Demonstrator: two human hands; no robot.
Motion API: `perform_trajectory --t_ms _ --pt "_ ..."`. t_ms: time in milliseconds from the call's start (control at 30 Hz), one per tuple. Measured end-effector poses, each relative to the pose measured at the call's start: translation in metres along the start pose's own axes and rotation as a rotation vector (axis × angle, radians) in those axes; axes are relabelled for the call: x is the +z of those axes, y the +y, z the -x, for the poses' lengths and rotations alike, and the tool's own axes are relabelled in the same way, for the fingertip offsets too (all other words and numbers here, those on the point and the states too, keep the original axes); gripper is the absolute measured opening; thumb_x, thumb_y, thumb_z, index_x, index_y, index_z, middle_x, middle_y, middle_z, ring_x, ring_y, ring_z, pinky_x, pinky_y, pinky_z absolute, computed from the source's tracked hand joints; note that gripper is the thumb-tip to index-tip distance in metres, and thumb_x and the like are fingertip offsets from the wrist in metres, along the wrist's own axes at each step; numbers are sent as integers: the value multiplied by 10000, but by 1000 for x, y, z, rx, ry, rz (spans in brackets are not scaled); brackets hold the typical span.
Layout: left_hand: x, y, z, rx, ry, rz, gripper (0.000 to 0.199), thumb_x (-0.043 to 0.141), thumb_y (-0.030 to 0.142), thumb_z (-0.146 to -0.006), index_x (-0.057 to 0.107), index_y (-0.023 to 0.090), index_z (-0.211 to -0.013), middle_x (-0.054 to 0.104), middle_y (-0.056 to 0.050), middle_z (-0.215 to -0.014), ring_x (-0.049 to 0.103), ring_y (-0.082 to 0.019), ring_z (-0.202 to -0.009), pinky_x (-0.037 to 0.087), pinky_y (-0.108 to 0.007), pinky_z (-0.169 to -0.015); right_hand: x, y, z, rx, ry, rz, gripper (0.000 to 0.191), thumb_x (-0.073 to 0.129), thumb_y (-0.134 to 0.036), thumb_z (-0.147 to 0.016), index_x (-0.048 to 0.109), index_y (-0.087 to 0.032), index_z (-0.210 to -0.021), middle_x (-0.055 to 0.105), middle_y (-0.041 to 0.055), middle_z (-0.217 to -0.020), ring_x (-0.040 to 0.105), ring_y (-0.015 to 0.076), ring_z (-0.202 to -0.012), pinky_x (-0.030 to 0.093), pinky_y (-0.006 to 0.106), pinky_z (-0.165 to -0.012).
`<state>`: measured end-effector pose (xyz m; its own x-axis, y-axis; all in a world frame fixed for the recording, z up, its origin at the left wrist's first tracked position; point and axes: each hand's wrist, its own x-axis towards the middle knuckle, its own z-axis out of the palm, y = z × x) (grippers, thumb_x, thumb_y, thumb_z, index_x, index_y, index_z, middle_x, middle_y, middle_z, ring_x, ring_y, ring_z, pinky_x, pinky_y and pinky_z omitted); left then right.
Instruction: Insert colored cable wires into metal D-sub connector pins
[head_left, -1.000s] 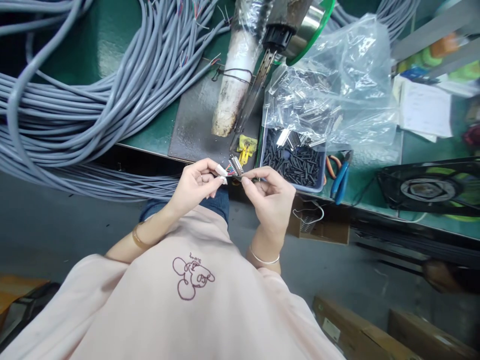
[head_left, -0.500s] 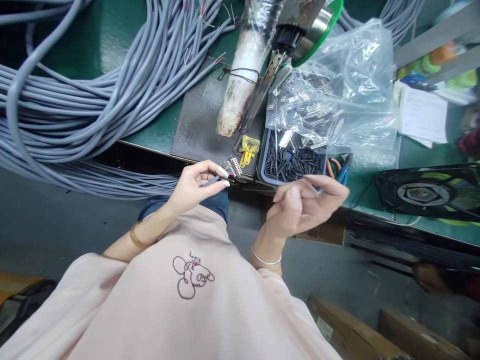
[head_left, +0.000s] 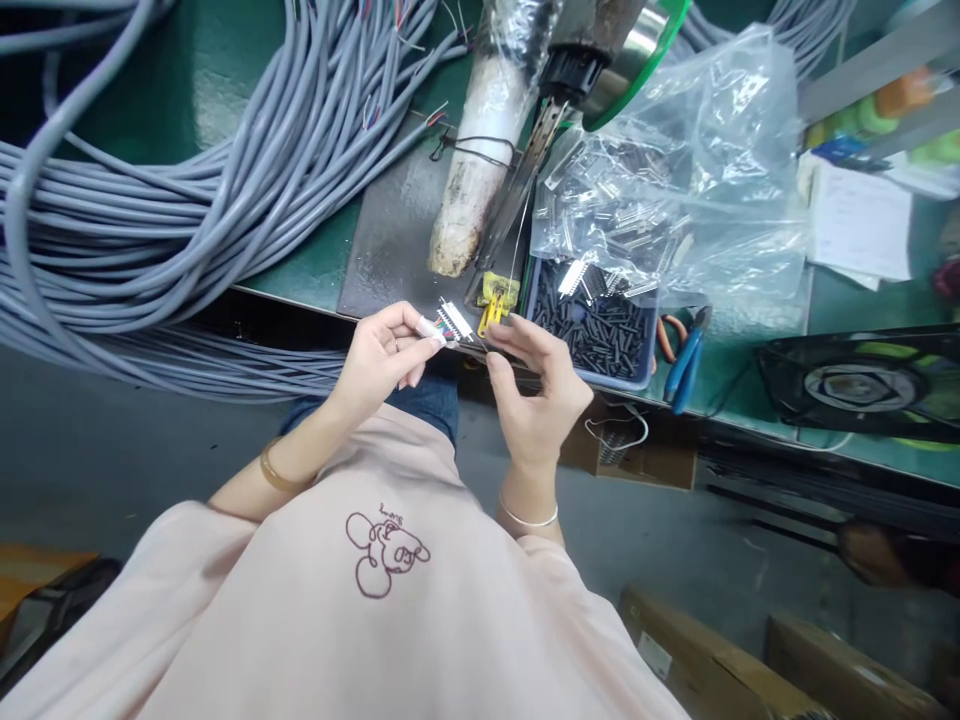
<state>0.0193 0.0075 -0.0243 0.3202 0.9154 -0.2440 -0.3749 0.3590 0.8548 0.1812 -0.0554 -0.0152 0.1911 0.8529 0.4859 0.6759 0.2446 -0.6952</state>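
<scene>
Between the thumb and fingers of my left hand (head_left: 394,352) are thin coloured wires, joined to the back of a small multi-pin connector (head_left: 454,318). The connector points up and to the right at the bench edge. My right hand (head_left: 541,395) is open, its thumb apart from the fingers, with nothing visible in it. Its fingertips are close to a yellow clip (head_left: 493,300), just right of the connector. A thin strand of solder wire (head_left: 519,245) runs down towards that clip.
Black sleeves fill a blue tray (head_left: 649,372); a plastic bag (head_left: 739,130) of connectors lies over it. Blue-handled pliers (head_left: 684,372) and a black fan (head_left: 855,385) sit to the right. A soldering iron (head_left: 517,190) hangs over the bench; grey cables (head_left: 225,200) crowd the left.
My right hand has moved left from in front of the tray towards the connector, and its fingers have spread. My left hand has turned the connector slightly and shifted it left.
</scene>
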Motion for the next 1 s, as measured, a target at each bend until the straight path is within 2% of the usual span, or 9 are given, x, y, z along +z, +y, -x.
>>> perform_trajectory --t_ms 67,200,400,467,567,633,800,900,1000 --pt "-1 1 0 -11 20 5 279 837 228 -628 568 167 -668 624 51 -549 449 -16 -311 294 -125 -302 -10 -1 -1 -31 -52 90 298 732 -245 -915 668 -257 -1206 815 16 -1040 805 188 -937 682 329 -886" --pt "-1 5 -1 -31 29 -1 259 824 219 -623 572 167 -655 611 51 -518 435 -21 -306 272 -130 -298 -26 -3 1 -133 -106 211 88 714 -164 -908 709 -246 -941 806 -41 -839 794 151 -776 674 326 -910" --pt "-1 8 -3 -42 9 -3 227 799 184 -606 574 164 -632 586 60 -479 425 -21 -295 265 -129 -303 -26 -8 0 -209 -259 155 102 687 -139 -923 688 -235 -956 801 -15 -899 788 156 -855 665 354 -937" --pt "-1 9 -3 -44 2 -4 220 797 182 -612 579 162 -637 596 54 -486 424 -19 -295 259 -128 -304 -22 -10 -2 -195 -219 108 127 673 -115 -919 677 -242 -917 776 -23 -848 764 149 -819 664 336 -861" --pt "-1 11 -2 -59 -7 -13 236 811 193 -617 578 160 -644 610 47 -503 425 -16 -301 256 -127 -308 -15 -10 -4 -183 -26 71 147 681 -104 -896 656 -245 -862 714 -41 -746 675 125 -695 612 277 -688" --pt "-1 12 -2 -66 -12 -17 249 818 193 -615 573 160 -644 633 36 -528 426 -14 -304 257 -128 -308 -10 -10 -7 -181 66 68 154 687 -102 -889 647 -241 -837 697 -43 -724 650 117 -680 574 249 -633" --pt "4 8 -6 -16 5 -8 216 791 177 -630 575 162 -642 615 46 -504 425 -11 -305 258 -121 -305 7 -6 -8 14 -53 -68 104 656 -154 -915 638 -226 -842 793 21 -983 766 146 -869 631 254 -689" --pt "7 6 -10 66 54 -28 231 779 146 -626 550 170 -630 598 63 -505 437 -5 -322 285 -111 -314 15 -2 -6 118 -45 -151 130 639 -159 -902 591 -230 -803 808 20 -969 789 156 -882 650 258 -714" --pt "10 7 -13 130 61 -51 227 771 128 -630 548 171 -633 595 67 -515 453 -5 -337 316 -110 -324 18 2 -7 140 -23 -166 136 629 -170 -893 565 -240 -796 815 22 -1001 796 168 -922 663 278 -742"
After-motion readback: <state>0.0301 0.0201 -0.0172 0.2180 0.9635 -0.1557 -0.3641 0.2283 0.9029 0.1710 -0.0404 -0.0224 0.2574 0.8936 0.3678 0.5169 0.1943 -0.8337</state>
